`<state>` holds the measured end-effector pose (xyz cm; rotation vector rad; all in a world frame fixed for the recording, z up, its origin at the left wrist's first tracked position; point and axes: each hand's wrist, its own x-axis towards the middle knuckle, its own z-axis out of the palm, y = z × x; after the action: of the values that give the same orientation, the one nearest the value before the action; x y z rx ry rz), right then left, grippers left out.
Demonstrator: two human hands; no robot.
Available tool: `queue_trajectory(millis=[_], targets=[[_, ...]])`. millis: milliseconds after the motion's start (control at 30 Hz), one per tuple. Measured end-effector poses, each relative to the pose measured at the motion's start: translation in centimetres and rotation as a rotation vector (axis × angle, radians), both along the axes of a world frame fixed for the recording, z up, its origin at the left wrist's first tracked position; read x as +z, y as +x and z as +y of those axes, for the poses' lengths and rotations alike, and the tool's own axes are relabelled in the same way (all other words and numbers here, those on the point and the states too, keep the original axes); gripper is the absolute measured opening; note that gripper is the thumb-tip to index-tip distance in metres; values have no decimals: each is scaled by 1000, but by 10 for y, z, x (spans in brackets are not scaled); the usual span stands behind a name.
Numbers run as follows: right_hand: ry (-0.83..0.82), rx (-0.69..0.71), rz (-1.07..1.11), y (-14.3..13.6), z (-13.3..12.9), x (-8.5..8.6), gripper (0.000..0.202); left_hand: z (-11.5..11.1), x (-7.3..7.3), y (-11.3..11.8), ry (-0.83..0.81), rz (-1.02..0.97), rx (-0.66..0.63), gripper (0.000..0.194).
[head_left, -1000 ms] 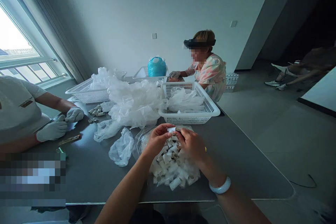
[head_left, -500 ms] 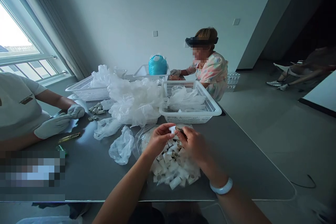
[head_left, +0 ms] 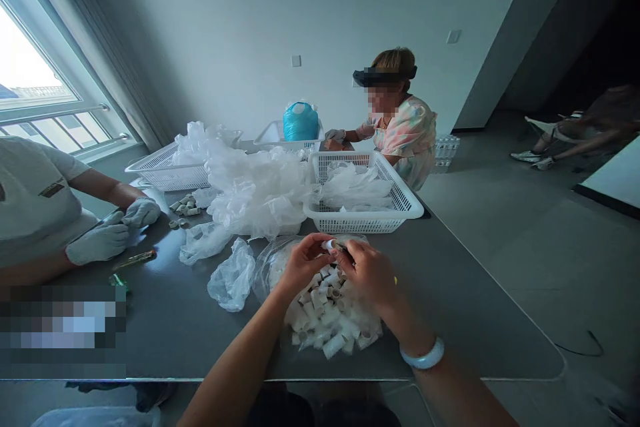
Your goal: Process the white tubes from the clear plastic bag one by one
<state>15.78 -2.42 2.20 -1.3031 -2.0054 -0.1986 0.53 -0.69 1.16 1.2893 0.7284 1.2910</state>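
My left hand (head_left: 303, 263) pinches a short white plastic tube (head_left: 329, 245) above the table. Close against it, my right hand (head_left: 370, 272) is closed around a small dark tool, mostly hidden by the fingers; its kind does not show. The tool's end is at the tube's open end. Below both hands, many similar short white tubes (head_left: 334, 345) lie heaped on a clear plastic bag (head_left: 267, 273). A small yellow speck (head_left: 395, 280) shows beside my right hand.
White baskets (head_left: 360, 223) with crumpled clear bags (head_left: 260, 180) stand across the dark table (head_left: 450, 320). One loose bag (head_left: 233, 277) lies left of the heap. A co-worker's gloved hands (head_left: 105, 240) are at left, near more tubes (head_left: 185, 205). Another person (head_left: 405, 127) sits opposite.
The tube between my hands has turned slightly, its open end now facing more to the right. A yellow speck appears by my right hand. The left co-worker's gloved hands shifted a little.
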Motion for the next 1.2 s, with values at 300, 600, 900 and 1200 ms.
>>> queue_trajectory(millis=[300, 600, 900, 1200], targets=[[-46, 51, -30, -7, -7, -1, 49, -3, -1, 3, 315, 350, 366, 22], [-79, 64, -35, -8, -9, 1, 52, -3, -7, 4, 352, 416, 429, 25], [-29, 16, 23, 0, -4, 1, 52, -1, -1, 7, 32, 70, 154, 19], [40, 54, 111, 3, -1, 2, 50, -1, 2, 6, -212, -229, -108, 38]])
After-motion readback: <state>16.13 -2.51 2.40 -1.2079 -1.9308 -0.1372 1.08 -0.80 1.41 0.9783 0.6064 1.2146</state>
